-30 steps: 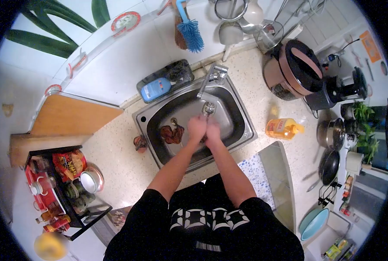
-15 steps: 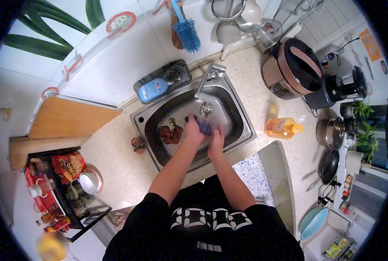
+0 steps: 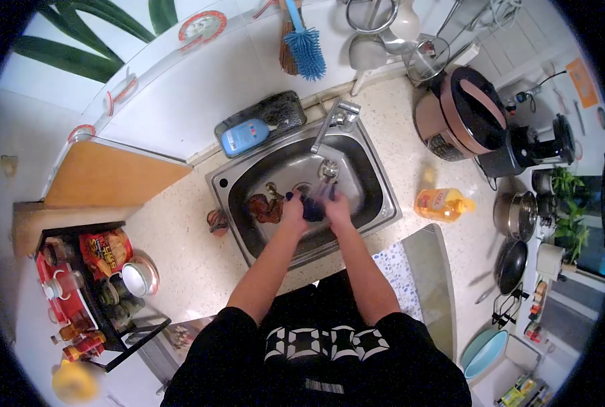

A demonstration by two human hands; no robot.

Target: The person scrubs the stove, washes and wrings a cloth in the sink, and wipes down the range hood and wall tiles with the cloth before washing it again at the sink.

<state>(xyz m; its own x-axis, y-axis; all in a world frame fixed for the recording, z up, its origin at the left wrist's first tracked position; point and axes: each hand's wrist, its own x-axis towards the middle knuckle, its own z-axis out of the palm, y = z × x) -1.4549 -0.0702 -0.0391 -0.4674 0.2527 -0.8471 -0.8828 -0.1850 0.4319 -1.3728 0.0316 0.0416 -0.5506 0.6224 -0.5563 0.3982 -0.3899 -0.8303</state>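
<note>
Inside the steel sink (image 3: 248,247), my left hand (image 3: 293,211) and my right hand (image 3: 338,209) grip a wet dark blue cloth (image 3: 313,209) between them. It looks bunched, and its exact kind is unclear. The fingers of both hands curl around its ends. A crumpled reddish-brown item, cloth-like, (image 3: 266,209) lies in the basin left of my left hand. Just beyond my hands is the drain (image 3: 328,169), with the faucet (image 3: 336,122) above it at the sink's back edge.
A blue bottle (image 3: 245,138) lies in a black tray behind the sink. An orange soap bottle (image 3: 442,205) stands right, near a rice cooker (image 3: 460,114). A small dark-and-red bundle (image 3: 217,222) sits left of the sink. A black rack (image 3: 116,332) holds jars and packets.
My right hand has closed on the dark blue cloth, which is now bunched between both hands. The view has shifted slightly.
</note>
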